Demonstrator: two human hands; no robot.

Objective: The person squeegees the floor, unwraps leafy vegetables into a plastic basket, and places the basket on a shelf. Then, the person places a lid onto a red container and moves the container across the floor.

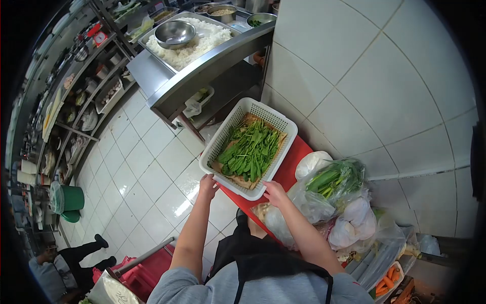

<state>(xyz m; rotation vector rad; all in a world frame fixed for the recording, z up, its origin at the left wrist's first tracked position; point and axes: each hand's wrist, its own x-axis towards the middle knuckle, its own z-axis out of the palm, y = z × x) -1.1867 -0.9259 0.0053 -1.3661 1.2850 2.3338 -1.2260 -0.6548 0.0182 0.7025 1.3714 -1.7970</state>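
Observation:
A white perforated plastic basket point(289, 124) sits on a red surface point(298, 154) in front of me. Inside it, leafy greens with long stems point(250, 152) lie over brown paper point(238, 178). My left hand point(208, 187) grips the near left corner of the basket's rim, fingers curled at the edge. At the near right corner my right hand point(275, 193) holds the same rim. Parts of the fingers on both hands are hidden by the basket's edge.
Beyond the basket stands a steel counter point(167, 101) with a tray of white rice point(212, 38) and a metal bowl point(175, 33). Bagged greens point(336, 180) lie at my right, carrots point(389, 278) below. A tiled wall rises right. Another person point(66, 268) is at lower left.

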